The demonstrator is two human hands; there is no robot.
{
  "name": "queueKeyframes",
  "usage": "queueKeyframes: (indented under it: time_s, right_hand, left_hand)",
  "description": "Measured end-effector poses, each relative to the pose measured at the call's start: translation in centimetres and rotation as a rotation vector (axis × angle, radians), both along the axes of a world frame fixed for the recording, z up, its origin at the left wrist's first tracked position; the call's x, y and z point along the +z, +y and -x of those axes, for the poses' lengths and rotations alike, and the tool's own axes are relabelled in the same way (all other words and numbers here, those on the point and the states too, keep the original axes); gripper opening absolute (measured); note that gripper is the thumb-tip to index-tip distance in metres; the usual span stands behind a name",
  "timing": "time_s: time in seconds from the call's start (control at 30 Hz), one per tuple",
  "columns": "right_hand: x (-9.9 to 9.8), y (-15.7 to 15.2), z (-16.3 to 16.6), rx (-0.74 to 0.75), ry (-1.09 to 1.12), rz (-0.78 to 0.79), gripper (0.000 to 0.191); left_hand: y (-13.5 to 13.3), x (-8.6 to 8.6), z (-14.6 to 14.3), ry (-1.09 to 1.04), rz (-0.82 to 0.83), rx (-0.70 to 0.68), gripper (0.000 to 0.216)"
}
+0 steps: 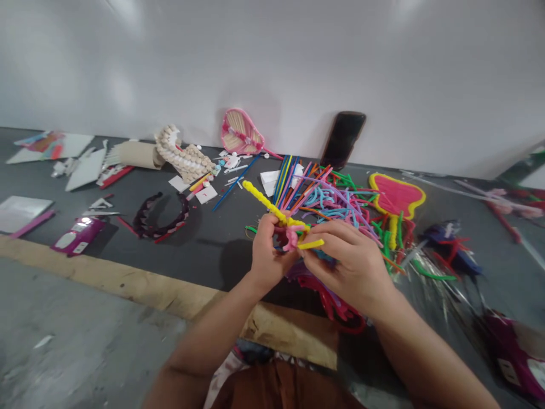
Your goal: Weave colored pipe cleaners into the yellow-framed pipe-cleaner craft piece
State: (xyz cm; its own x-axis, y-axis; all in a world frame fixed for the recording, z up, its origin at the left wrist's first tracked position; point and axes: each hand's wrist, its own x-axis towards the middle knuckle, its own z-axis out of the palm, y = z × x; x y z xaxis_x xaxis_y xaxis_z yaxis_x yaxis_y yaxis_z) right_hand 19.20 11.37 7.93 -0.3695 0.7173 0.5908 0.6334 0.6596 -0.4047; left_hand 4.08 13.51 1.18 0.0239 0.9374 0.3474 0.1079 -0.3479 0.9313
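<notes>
My left hand (pixel 267 250) is closed around a yellow pipe cleaner (pixel 266 203) that sticks up and to the left from its fist. My right hand (pixel 347 258) pinches the other yellow end together with a small pink pipe cleaner twist (pixel 293 237) between both hands. Just behind the hands lies a pile of coloured pipe cleaners (pixel 327 196) on the dark mat (pixel 204 250).
A pink-and-yellow heart shape (pixel 395 196), a phone (pixel 343 138) leaning on the wall, a pink woven fan (pixel 240 133), a dark headband (pixel 159 218), paper scraps, a purple packet (pixel 78 234) and a red shape (pixel 340 309) under my right wrist lie around. A wooden strip (pixel 140 284) edges the mat.
</notes>
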Motion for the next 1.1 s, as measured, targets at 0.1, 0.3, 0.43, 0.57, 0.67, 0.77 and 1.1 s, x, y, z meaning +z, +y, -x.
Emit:
queueKeyframes:
  time_s: [0.1, 0.3, 0.43, 0.57, 0.67, 0.77, 1.1]
  right_hand:
    - [0.4, -0.1, -0.1, 0.034, -0.013, -0.021, 0.012]
    - [0.2, -0.3, -0.5, 0.122, 0.157, 0.060, 0.019]
    - [-0.5, -0.2, -0.5, 0.017, 0.544, 0.364, 0.014]
    - [-0.9, 0.6, -0.8, 0.023, 0.801, 0.548, 0.006]
    - [-0.8, 1.2, -1.3, 0.034, 0.756, 0.621, 0.007]
    - [-0.5, 1.1, -1.6, 0.071, 0.607, 0.585, 0.006]
    - [-0.4, 0.2, -1.1, 0.118, 0.278, 0.398, 0.016]
  left_hand:
    - [0.0, 0.3, -0.3, -0.011, 0.018, 0.044, 0.041]
    - [0.0, 0.4, -0.2, 0.011, -0.015, 0.081, 0.038]
    - [-0.1, 0.4, -0.3, -0.022, -0.042, 0.064, 0.038]
    - [0.0, 0.9, -0.4, -0.173, 0.040, -0.015, 0.040]
    - [0.2, 1.2, 0.0, -0.326, 0.135, -0.182, 0.050]
    - [0.4, 1.2, 0.7, -0.438, 0.214, -0.308, 0.058]
    - [1.4, 1.4, 2.0, -0.550, 0.388, -0.367, 0.037]
